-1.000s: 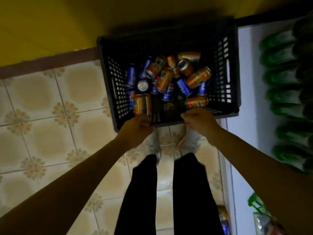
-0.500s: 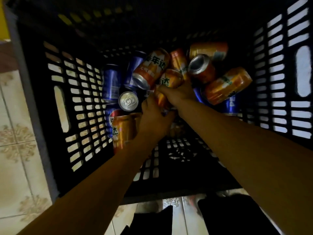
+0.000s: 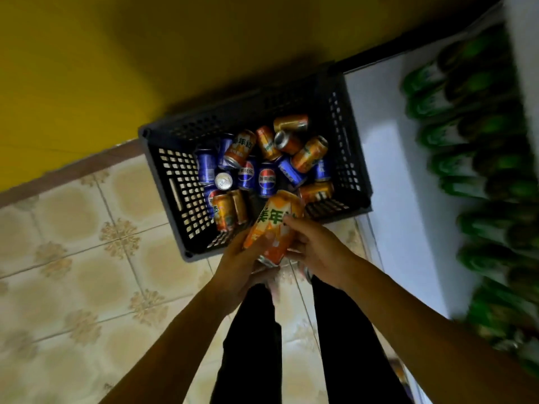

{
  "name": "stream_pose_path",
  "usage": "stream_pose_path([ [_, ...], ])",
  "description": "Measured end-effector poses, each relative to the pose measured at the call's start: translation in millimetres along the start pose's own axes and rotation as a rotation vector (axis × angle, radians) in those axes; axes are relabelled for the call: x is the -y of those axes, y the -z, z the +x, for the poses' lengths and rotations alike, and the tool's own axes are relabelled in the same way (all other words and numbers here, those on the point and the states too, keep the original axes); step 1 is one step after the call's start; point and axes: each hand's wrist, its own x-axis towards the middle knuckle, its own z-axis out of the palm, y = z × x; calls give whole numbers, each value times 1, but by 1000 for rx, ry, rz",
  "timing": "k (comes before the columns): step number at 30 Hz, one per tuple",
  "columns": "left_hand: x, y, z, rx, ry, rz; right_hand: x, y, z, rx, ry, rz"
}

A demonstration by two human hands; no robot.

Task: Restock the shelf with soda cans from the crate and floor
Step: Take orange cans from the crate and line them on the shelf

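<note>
both hands have come up out of the crate, where half a second ago they were down among the cans, and the view has pulled back so the yellow wall (image 3: 116,68) fills the top of the frame and the tiled floor (image 3: 73,228) the left

down the right edge runs the white shelf (image 3: 393,170) with rows of green bottles (image 3: 455,164), blurred; no free slot for cans shows from here

the black crate (image 3: 180,182) sits in the centre, against the foot of the wall and just beside the shelf, with a loose heap of orange cans (image 3: 309,154) and blue cans (image 3: 265,179) lying at all angles inside

below the crate's near rim, above the dark trouser legs (image 3: 250,345), the orange can (image 3: 275,225) is held tilted between the two hands; a silver rim shows at its lower end, and i cannot tell whether a second can hides behind it

the left hand (image 3: 236,266) cups it from below with the thumb across its side, and the right hand (image 3: 318,252) clasps its other side with the fingertips (image 3: 287,221) on the label

my judgement: the step is carrying this can to the shelf. better to pass it fully to one hand, wrapped round the middle, turn it upright before swinging right, and keep it off the bottles
</note>
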Motion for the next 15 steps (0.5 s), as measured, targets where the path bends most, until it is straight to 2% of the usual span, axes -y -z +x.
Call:
stream_pose_path([
  [3, 4, -26, -59, -111, -133, 138, 2, 7, -60, -127, 22, -34],
  [6, 10, -42, -104, -193, -362, 444, 1, 10, -108, -176, 81, 154],
  [8, 11, -48, -132, -175, -459, 561, -3, 0, -136, -184, 124, 219],
  [12, 14, -44, -181, -61, -502, 533, -17, -29, -195, -164, 241, 309],
  [15, 10, -33, -220, 11, -453, 453, -38, -51, -240, -194, 344, 396],
])
